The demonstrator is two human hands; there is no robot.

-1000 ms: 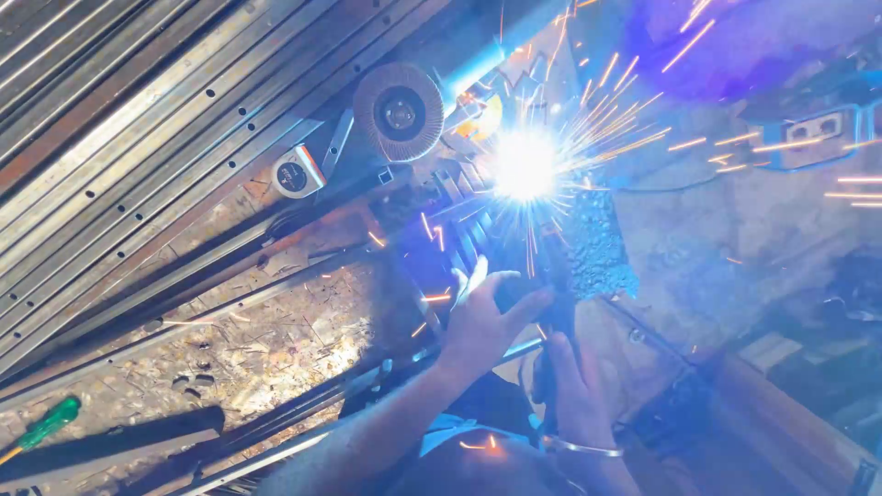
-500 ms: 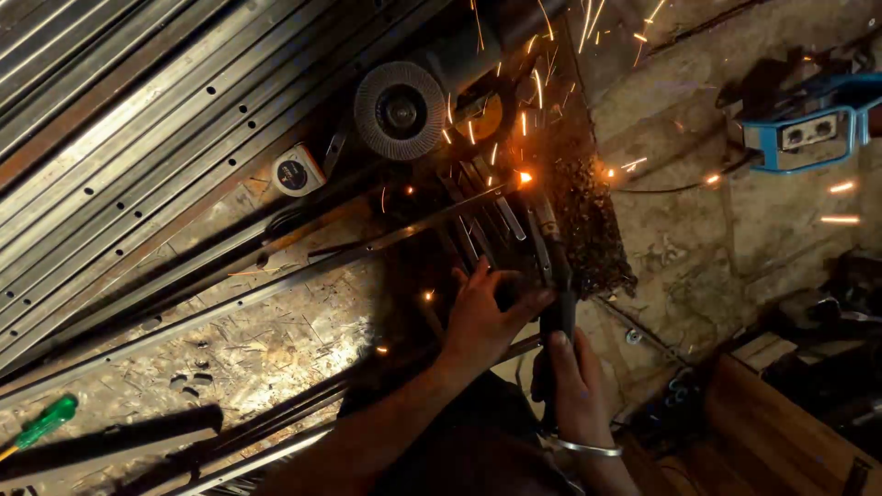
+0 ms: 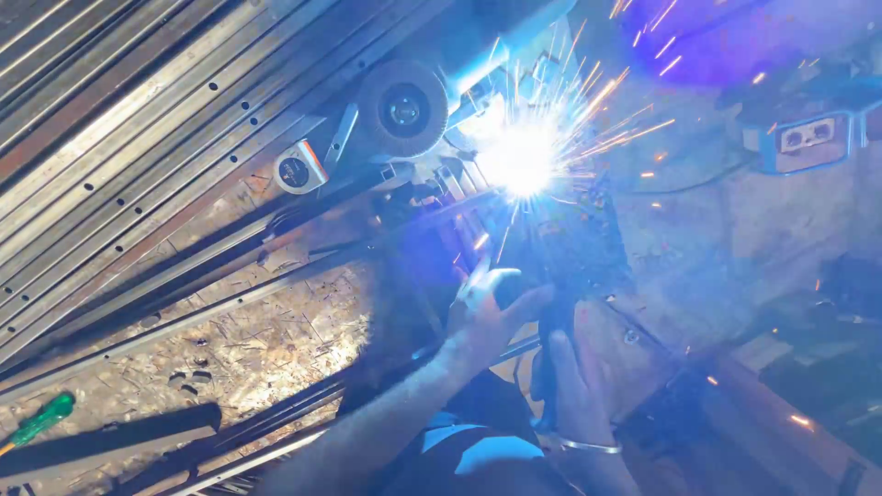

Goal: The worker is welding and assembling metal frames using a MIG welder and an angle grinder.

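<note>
Rough, scrap-strewn surface (image 3: 230,340) lies under your work. Your right hand (image 3: 574,390) is clenched on the dark welding torch (image 3: 551,317), whose length runs away from you toward the arc (image 3: 524,161) on the thin metal bars (image 3: 404,239). Your left hand (image 3: 487,312), just left, steadies it, fingers spread. Glare hides the tip and joint.

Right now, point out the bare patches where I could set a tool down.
One free patch: the scuffed board between the long metal rails and the dark rods, right of the green screwdriver. Crowded: around the weld arc, where the left hand, right hand, grinding disc and tape measure cluster.
</note>
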